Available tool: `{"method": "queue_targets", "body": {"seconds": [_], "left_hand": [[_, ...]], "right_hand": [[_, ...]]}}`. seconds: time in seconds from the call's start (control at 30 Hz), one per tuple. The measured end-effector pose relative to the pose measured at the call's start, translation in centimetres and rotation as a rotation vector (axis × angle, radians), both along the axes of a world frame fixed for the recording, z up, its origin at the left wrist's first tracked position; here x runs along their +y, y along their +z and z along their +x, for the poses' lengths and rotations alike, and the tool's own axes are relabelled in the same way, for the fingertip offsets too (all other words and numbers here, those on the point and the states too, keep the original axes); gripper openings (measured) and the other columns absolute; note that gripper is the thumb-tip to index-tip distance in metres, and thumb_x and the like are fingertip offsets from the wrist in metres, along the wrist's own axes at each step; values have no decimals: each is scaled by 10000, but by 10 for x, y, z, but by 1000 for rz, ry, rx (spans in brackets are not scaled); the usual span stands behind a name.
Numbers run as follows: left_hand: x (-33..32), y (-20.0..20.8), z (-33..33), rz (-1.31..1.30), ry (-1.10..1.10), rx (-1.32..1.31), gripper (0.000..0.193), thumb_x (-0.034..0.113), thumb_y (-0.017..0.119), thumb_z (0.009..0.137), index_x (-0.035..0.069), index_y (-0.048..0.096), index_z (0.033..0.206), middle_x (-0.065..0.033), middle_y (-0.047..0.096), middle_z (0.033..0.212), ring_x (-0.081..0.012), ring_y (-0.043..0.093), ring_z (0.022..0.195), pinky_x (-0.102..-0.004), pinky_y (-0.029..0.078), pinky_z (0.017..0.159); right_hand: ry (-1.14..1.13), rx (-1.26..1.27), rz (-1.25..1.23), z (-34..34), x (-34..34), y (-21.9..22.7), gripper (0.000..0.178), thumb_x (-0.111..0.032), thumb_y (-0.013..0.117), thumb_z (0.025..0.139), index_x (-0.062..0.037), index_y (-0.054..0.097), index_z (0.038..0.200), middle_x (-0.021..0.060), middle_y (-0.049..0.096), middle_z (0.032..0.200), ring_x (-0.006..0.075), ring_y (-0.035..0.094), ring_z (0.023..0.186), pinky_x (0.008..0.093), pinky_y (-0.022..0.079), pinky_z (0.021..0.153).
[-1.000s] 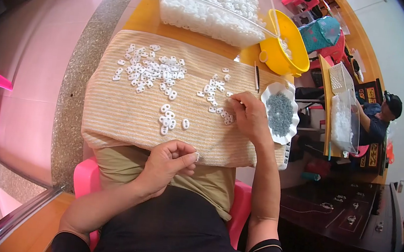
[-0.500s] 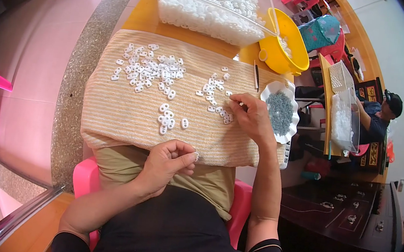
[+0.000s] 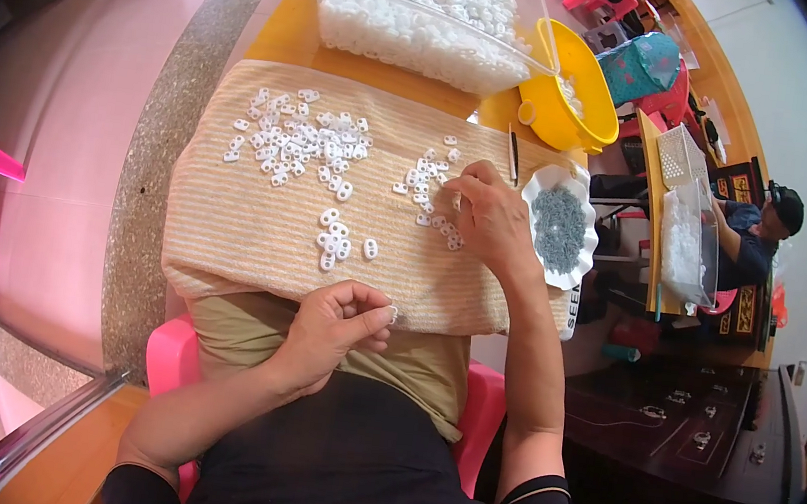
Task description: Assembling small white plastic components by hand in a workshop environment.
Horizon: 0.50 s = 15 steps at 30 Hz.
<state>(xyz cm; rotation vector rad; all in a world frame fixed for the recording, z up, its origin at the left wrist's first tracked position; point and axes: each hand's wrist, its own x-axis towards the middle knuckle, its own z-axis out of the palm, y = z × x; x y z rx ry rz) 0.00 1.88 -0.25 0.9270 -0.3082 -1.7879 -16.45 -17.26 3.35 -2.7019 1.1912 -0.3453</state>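
Observation:
My left hand (image 3: 338, 330) is closed in a pinch near the cloth's front edge. Between thumb and forefinger it holds a small white plastic piece (image 3: 393, 314), of which only an edge shows. Over a group of white two-hole pieces (image 3: 423, 182) on the right, my right hand (image 3: 491, 214) is lowered with its fingers bent together. Its fingertips touch or nearly touch the group, and what they grip is hidden. A smaller cluster of the same pieces (image 3: 332, 243) lies farther left, above my left hand. The largest heap (image 3: 311, 140) spreads across the cloth's far left.
A striped towel (image 3: 246, 223) covers the table. At right stand a scalloped white dish (image 3: 577, 268) of small grey parts and a thin pointed tool (image 3: 513, 155). Behind are a clear bin (image 3: 416, 64) of white pieces and a yellow basin (image 3: 590, 124). Another person (image 3: 753, 235) sits far right.
My right hand has shifted slightly left and farther away over the right group, covering some of its pieces. The left hand keeps its pinch in the same place.

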Motion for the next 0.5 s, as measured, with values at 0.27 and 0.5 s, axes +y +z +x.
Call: {"method": "queue_targets", "body": {"seconds": [0.27,0.5], "left_hand": [[0,-2,0,3,-1,-6,156,80,654,866,14,592,993,-41,623,855,-95,608,735,-243,546,672],[0,0,0,1,-3,-2,155,84,655,868,14,593,992,-41,628,849,-94,611,730,-239,546,664]], "right_hand": [[-24,38,-9,12,2,3,214,-31,534,819,-94,674,968,96,612,964,317,624,829,390,500,716],[0,10,8,3,-3,0,280,-17,527,807,-112,660,1033,98,607,973,320,623,830,390,500,717]]}}
